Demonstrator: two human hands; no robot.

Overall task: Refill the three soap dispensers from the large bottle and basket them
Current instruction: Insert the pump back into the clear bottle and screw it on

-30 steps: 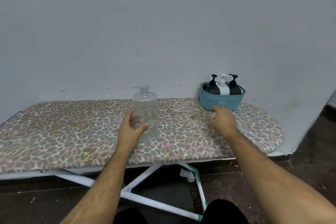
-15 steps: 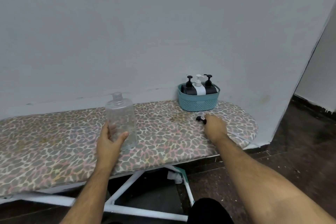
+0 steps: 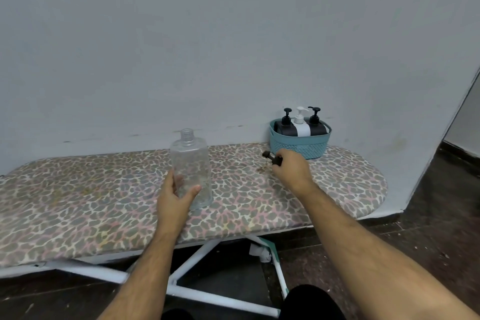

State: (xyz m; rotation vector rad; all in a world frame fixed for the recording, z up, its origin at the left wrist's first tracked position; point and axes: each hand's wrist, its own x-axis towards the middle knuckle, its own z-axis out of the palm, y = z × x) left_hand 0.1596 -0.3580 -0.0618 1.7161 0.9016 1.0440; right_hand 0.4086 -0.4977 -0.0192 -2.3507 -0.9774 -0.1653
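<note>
A large clear bottle [image 3: 191, 161] with its neck uncapped stands upright on the leopard-print ironing board [image 3: 78, 189]. My left hand [image 3: 176, 197] grips its lower part, thumb in front and fingers behind. My right hand [image 3: 291, 171] holds a small black pump cap [image 3: 272, 158] just above the board, in front of the teal basket [image 3: 301, 148]. In the basket stand three soap dispensers: a black one [image 3: 285, 125], a white one [image 3: 301, 126] and another black one [image 3: 317, 125].
The board stands against a grey wall, its rounded end [image 3: 374, 184] at the right. White metal legs [image 3: 197, 254] cross beneath it over a dark floor. A doorway edge [image 3: 459, 101] rises at the far right.
My right hand has lifted the black pump cap off the board and carried it slightly left. The left hand stays on the bottle. The camera view has shifted.
</note>
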